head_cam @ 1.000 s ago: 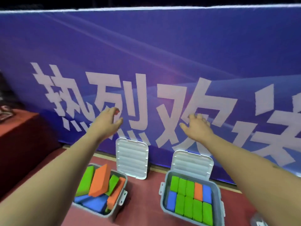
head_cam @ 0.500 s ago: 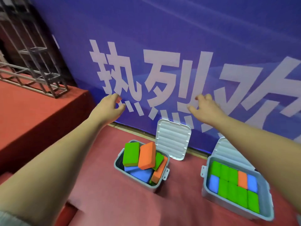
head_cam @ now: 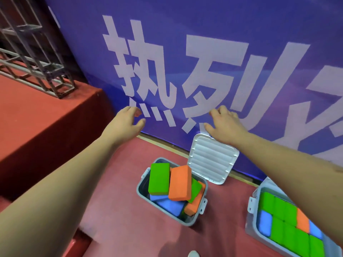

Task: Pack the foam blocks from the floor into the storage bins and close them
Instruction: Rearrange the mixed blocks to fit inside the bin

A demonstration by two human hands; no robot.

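Observation:
Two grey storage bins stand open on the red floor. The left bin holds loosely piled foam blocks, with a green block and an orange block on top of blue ones. Its ribbed lid leans upright against the banner. The right bin holds neatly packed green, blue and orange blocks; my right forearm hides part of it. My left hand and my right hand are stretched out in the air above the left bin, fingers apart, holding nothing.
A blue banner with large white characters stands behind the bins. A raised red platform with a metal truss on it is at the left. A white shoe tip shows at the bottom edge.
The view has swung left and down, so the bins shifted right in frame and the platform and truss came into sight. Both hands stay outstretched and empty.

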